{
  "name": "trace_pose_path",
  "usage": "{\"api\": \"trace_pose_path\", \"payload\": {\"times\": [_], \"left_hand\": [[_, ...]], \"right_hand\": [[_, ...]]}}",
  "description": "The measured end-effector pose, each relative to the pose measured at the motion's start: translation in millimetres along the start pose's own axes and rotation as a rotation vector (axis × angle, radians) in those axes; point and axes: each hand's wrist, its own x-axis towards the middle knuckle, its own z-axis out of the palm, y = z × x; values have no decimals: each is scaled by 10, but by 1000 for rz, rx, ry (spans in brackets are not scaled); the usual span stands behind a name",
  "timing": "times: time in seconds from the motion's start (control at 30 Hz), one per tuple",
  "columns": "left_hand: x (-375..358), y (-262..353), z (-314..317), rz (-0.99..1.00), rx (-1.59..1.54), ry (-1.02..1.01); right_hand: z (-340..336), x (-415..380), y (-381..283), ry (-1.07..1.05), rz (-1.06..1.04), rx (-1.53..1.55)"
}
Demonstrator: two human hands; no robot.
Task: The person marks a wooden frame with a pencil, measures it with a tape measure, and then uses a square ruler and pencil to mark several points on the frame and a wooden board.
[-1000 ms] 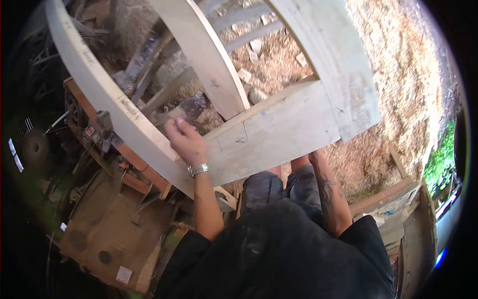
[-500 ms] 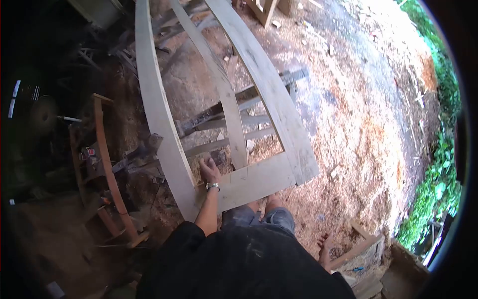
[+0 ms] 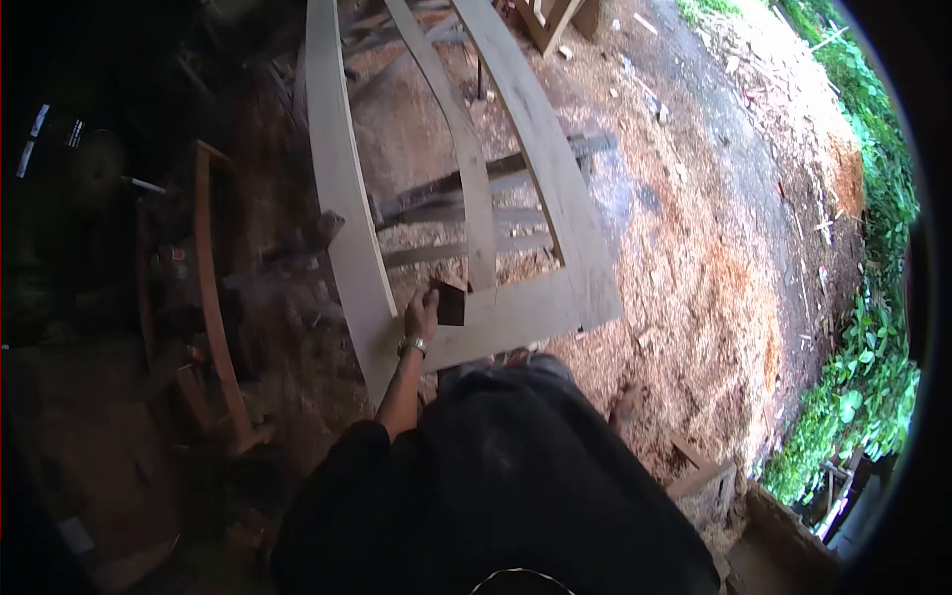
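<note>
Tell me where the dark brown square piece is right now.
In the head view, the dark brown square piece is just left of centre, held in the left hand and overlapping the pale wooden crosspiece by the lower end of the middle slat.

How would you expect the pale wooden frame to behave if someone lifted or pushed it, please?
The pale wooden frame is probably stiff, since its broad boards look joined together. It is likely heavy and awkward, being long and wide. Lying flat, it would more likely slide than roll.
</note>
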Motion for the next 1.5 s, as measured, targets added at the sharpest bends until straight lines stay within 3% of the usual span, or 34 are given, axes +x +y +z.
{"api": "trace_pose_path", "payload": {"times": [0.07, 0.17, 0.27, 0.37, 0.47, 0.63, 0.77, 0.87, 1.03, 1.27, 1.33, 1.37, 1.43, 1.5], "left_hand": [[-278, 329, -140, -69, 201, -127], [-477, 131, -177, 42, 228, -140], [-460, -547, -102, 98, 213, -76], [-613, -46, -453, 271, 354, 24], [-546, -81, -547, 220, 385, -44], [-413, 89, -612, 167, 483, -122], [-361, 113, -556, 248, 556, -106], [-312, 80, -427, 379, 556, -263], [-418, 376, -233, 556, 631, -531], [-304, 389, -28, 782, 678, -639], [-137, 302, 48, 1011, 572, -671], [-256, 503, 66, 995, 608, -572], [-260, 526, 144, 720, 587, -609], [-552, 968, 167, 474, 578, -694]], "right_hand": [[67, 77, -158, -11, -50, -15], [193, 170, -508, -39, -51, -52], [241, 319, -461, -46, -39, -6], [420, 103, -611, 26, -53, -36], [415, 357, -36, 0, 26, 16], [401, 125, 211, 36, 11, -51], [278, 22, 341, 44, -25, -69], [128, 7, 471, 60, -95, -78], [-211, 37, 1002, 105, -444, -85], [-508, -707, 1009, 153, 64, -197], [-708, -1034, 1024, 179, 167, -240], [-798, -1167, 1062, 186, 218, -245], [-929, -1406, 1148, 194, 311, -222], [-997, -1476, 1261, 191, 373, -177]]}}
